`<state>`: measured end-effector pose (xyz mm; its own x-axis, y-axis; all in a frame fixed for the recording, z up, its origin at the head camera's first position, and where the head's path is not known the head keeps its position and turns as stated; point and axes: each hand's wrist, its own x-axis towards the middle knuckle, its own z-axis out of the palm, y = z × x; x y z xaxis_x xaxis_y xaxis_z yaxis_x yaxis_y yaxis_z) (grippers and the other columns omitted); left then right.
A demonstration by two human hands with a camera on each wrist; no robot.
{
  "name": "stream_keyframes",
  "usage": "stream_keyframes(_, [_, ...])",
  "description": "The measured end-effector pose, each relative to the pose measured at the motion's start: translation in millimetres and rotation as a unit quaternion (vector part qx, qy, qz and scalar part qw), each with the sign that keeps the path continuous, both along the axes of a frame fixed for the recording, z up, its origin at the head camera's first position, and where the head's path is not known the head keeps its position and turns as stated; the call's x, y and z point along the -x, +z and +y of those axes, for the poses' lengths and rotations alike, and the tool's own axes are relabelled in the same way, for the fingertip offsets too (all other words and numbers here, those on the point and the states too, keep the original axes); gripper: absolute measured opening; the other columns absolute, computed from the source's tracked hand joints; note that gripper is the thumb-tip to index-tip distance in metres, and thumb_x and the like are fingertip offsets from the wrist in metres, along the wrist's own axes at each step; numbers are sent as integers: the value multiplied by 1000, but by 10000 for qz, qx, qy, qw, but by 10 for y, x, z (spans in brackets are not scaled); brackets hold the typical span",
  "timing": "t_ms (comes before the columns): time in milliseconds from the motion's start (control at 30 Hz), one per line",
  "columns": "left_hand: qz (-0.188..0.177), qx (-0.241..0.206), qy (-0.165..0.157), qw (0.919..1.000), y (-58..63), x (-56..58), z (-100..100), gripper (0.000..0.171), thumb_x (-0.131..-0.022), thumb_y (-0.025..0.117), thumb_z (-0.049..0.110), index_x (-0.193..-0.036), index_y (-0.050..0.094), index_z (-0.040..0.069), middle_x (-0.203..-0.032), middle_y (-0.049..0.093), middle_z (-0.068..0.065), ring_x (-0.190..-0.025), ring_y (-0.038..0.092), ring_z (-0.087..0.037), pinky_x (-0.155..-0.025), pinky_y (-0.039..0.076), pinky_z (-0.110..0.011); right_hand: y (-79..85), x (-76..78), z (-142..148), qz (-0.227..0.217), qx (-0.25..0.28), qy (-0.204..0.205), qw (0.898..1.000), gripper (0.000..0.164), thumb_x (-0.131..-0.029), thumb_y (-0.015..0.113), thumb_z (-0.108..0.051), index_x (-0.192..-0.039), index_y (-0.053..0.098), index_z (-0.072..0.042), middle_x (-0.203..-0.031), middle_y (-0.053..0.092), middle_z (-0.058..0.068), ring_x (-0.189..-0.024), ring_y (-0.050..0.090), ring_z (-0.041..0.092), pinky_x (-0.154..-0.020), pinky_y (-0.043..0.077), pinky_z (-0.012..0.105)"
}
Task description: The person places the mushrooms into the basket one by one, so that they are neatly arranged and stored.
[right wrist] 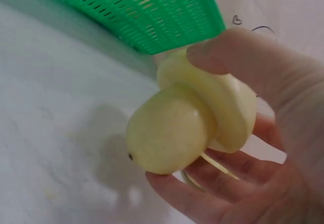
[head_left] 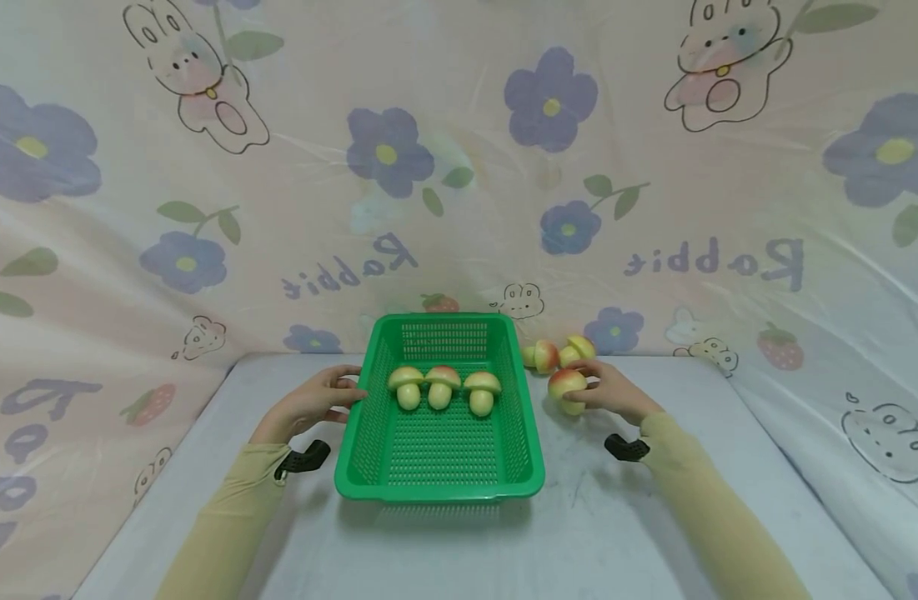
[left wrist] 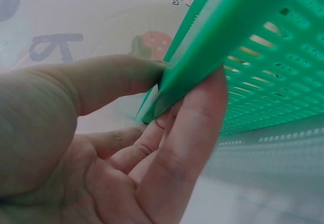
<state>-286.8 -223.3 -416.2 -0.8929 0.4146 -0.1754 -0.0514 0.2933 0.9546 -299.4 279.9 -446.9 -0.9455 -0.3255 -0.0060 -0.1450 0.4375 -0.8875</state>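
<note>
A green plastic basket [head_left: 439, 492] stands on the table, with three toy mushrooms [head_left: 442, 379] in a row inside it. At its left rim, my left hand [head_left: 308, 406] pinches the edge; the left wrist view shows the thumb [left wrist: 116, 77] outside and fingers under the rim. My right hand [head_left: 614, 392] grips another toy mushroom [right wrist: 172, 130], with a reddish cap and pale yellow stem, just right of the basket. The right wrist view shows its stem toward the camera and a shadow beneath it. Thumb and fingers are around the cap and stem.
Two more toy mushrooms [head_left: 546, 356] lie close together behind my right hand, near the basket's back right corner. The white table [head_left: 443, 558] ends at a printed cloth [head_left: 459, 208] hanging at the back and sides. A dark wrist device [head_left: 307, 457] sits on each forearm.
</note>
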Motion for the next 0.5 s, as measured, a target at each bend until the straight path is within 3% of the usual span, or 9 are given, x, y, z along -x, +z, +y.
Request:
stream_keyframes(267, [-26, 41, 35, 10000, -2, 8, 3, 66, -96, 61, 15, -148, 23, 3, -111, 56, -21, -89, 62, -25, -75, 57, -40, 114, -24, 38, -135, 223, 18, 9997, 64, -85, 74, -14, -138, 41, 2, -127, 48, 23, -102, 57, 27, -82, 53, 50])
stream_keyframes(500, [-6, 20, -7, 10000, 1, 5, -9, 68, -96, 61, 17, -149, 22, 2, -112, 57, -21, -91, 62, -25, -76, 56, -40, 275, -59, 28, -64, 259, 114, 9996, 66, -87, 73, -15, -140, 37, 1, -129, 45, 25, -105, 56, 29, -82, 54, 44])
